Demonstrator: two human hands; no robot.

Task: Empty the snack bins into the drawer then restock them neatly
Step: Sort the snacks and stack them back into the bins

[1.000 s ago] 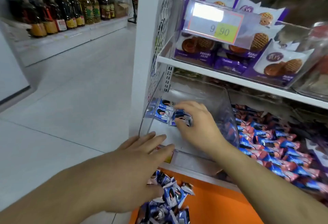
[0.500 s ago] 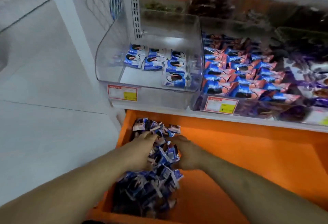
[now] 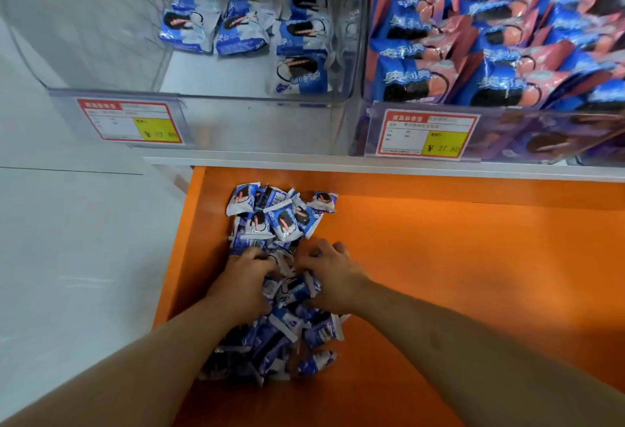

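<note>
Orange drawer (image 3: 456, 274) was pulled out near, filling the lower right; pale floor (image 3: 67, 257) to its left. White shelf (image 3: 338, 161) ran across just beyond the drawer's far edge.

Two clear bins sat on the shelf, side by side and touching. Left bin (image 3: 101, 54) was mostly bare, with a few blue packs (image 3: 243, 31) lined along its far right part, one nearer the front wall. Right bin (image 3: 363, 54) was packed full of pink-and-blue packs (image 3: 490, 41), standing in rows. Each bin carried a red-and-yellow price tag on its front: left tag (image 3: 130, 121), right tag (image 3: 426, 134)

Loose pile (image 3: 280, 220) of blue-and-white packs lay in the drawer's left part, stretching from far to near against the left wall.

Both hands were down in the middle of the pile, close together. Left hand (image 3: 245, 278) had its fingers curled into the packs, gripping some. Right hand (image 3: 333, 274) likewise had its fingers bent down and closed around packs. How many packs each held: couldn't tell, fingertips were buried. Forearms came in from the near edge
</note>
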